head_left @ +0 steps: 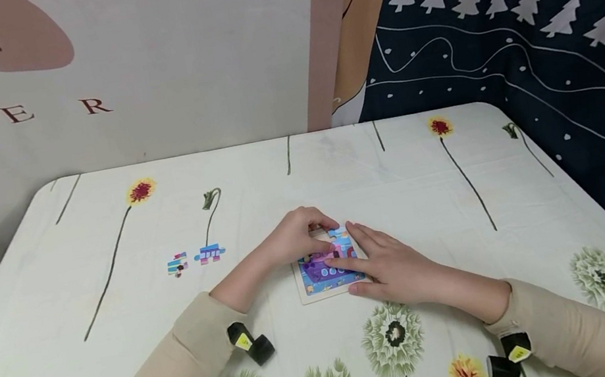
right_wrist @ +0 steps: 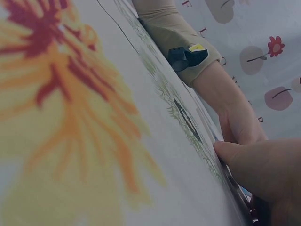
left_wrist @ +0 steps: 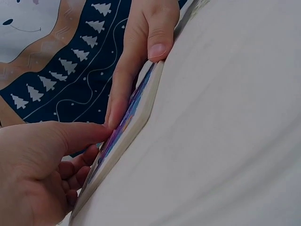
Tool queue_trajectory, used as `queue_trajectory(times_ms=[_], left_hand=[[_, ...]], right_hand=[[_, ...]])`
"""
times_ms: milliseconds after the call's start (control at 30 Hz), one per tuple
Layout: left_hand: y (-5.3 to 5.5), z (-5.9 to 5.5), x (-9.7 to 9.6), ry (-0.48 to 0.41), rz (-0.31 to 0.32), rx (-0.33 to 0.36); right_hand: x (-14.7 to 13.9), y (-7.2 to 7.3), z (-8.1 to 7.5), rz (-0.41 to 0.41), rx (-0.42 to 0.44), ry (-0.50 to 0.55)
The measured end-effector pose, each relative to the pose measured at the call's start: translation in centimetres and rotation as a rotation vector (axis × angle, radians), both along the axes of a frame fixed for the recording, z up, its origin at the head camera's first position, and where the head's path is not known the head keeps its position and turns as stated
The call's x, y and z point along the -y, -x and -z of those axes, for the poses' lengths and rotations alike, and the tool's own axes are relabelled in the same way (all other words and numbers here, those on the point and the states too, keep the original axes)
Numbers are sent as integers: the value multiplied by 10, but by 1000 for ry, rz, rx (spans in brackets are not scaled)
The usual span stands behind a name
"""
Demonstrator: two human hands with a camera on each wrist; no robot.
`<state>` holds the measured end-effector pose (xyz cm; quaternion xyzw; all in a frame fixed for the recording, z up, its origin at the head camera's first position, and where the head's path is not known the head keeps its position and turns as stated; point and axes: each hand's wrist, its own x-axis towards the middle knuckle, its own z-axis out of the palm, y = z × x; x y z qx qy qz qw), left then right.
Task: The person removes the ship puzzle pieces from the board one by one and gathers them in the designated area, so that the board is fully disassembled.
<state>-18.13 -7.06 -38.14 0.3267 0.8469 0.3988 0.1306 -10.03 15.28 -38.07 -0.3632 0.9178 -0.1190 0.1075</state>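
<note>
Small colorful jigsaw puzzle [head_left: 317,273] in pale frame [head_left: 303,292], flat on white flower-print tablecloth [head_left: 253,183], mid-table, with both hands on it. Left hand [head_left: 300,237]: thumb on the picture surface, other fingers bent by the far edge; can't tell if a piece is pinched between them. Right hand [head_left: 397,269]: fingers fairly straight and spread, index on the picture, thumb at the near right corner, nothing clamped. Index tip and left thumb tip very close or touching in left wrist view. 2 loose pieces left of the puzzle, side by side, apart from it: multicolored piece [head_left: 177,265] and blue piece [head_left: 209,253]. Beige sleeves, black wrist device on each. Navy tree-print cloth [head_left: 495,49] behind, right side.
</note>
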Motion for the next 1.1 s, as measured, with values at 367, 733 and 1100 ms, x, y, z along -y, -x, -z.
queue_trajectory(times_ms=[367, 733, 1100], left_hand=[[0, -1, -1, -90, -58, 36], [-3, -6, -1, -161, -144, 102], [-2, -19, 13, -128, -133, 83]], right_hand=[[0, 0, 0, 6, 8, 0], [0, -1, 0, 7, 11, -3], [1, -1, -2, 4, 0, -5]])
